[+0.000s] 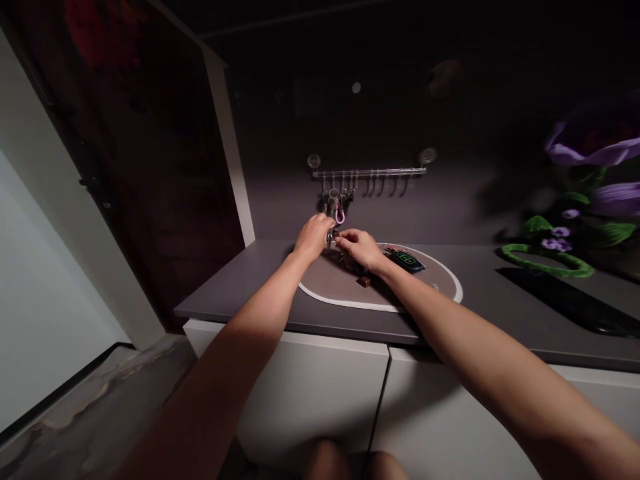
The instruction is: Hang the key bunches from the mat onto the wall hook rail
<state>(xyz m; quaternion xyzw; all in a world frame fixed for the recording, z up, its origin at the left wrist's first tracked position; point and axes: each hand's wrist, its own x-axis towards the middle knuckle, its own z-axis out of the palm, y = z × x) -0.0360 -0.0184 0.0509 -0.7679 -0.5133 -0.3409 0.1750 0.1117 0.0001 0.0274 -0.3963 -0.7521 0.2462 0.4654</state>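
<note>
Over the rear of a brown oval mat with a white rim (pixel 345 305), my two hands meet at a small bunch of metal keys (pixel 331 236). My left hand (pixel 314 237) has its fingers closed on the keys from the left. From the right, my right hand (pixel 361 248) pinches at the same bunch; its fingertips partly hide what they grip. A black key fob with green-outlined buttons (pixel 407 261) lies on the mat beside my right wrist. Nearer the front rim is a small brown cube (pixel 365 282). Dark items under my right hand are too shadowed to name.
On the wall, a clear hook rail (pixel 370 173) carries hanging keys (pixel 333 199) and a pink carabiner (pixel 340 214). Purple artificial flowers (pixel 556 239), a green ring (pixel 547 268) and a long black object (pixel 570 300) occupy the counter's right. White cabinet doors (pixel 320 387) stand below.
</note>
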